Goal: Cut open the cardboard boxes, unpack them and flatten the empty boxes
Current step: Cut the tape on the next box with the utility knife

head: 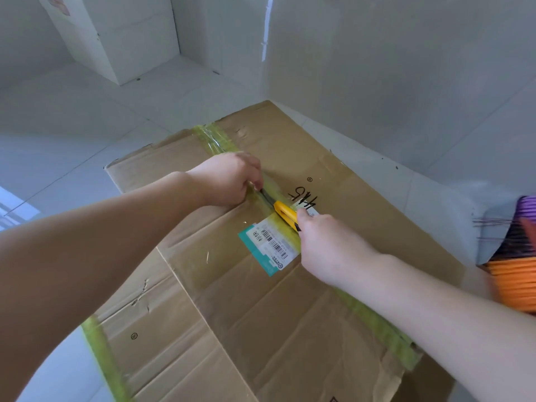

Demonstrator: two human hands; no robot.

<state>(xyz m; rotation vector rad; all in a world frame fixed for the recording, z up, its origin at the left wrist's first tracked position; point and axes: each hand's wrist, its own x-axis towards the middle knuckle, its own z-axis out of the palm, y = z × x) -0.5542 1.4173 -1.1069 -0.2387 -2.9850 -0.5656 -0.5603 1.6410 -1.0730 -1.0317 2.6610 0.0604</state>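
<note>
I see two bare forearms, no sleeves on either. My left hand (229,178) wears no rings. My right hand (327,245) has a dark-painted thumbnail.

Cardboard box (261,300) top bore handwritten black "445", upside down; shipping label (268,248) showed barcode, small print unreadable.

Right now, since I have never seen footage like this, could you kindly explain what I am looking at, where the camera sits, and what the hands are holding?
There is no machine here: these are a person's two bare arms, filmed by one wide-angle camera worn on the head, looking forward and down. A large cardboard box sealed with yellow-green tape stands on a pale tiled floor. The right hand grips a yellow utility knife, its blade lying along the taped middle seam. The left hand rests on the box beside the blade, fingers curled at the seam. A shipping label crosses the seam. Orange and purple items sit blurred at the right edge.
</note>
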